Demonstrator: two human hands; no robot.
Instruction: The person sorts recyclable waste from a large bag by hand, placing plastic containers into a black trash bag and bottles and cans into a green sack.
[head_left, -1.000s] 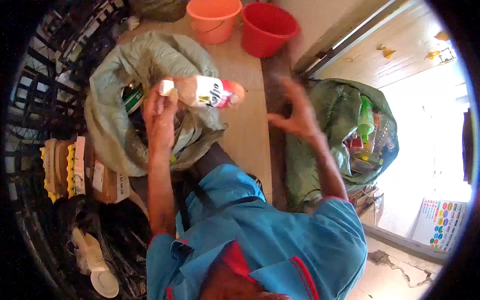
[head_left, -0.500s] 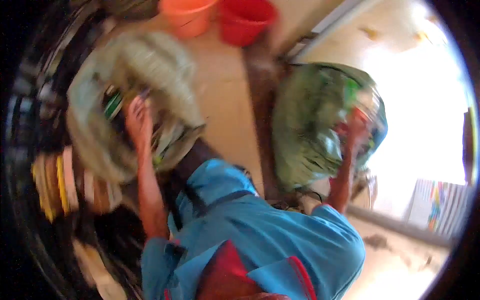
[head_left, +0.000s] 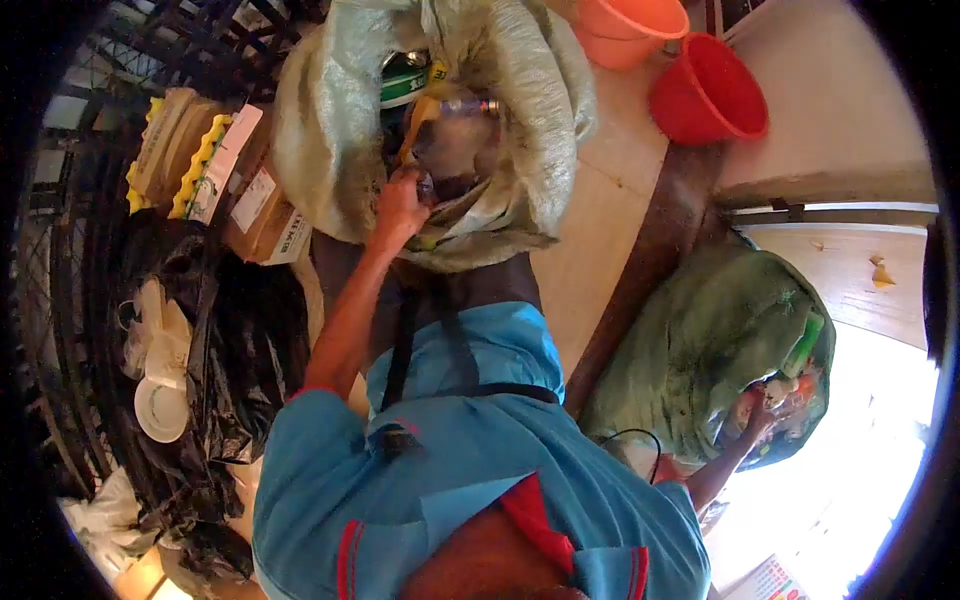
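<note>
Tan floor [head_left: 605,215], bright light [head_left: 880,430] right of your right hand [head_left: 766,412].
Right of your left hand [head_left: 402,205] you see a dark strip [head_left: 650,255] edging the floor; farther right stands a pale wall [head_left: 835,120].

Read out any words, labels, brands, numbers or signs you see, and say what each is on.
No text can be read with certainty.
Cardboard box: dark print, too blurred to read.
Yellow item in the pale sack: dark marks, too small to read.
Printed sheet at the bottom edge: too small and cut off to read.
</note>
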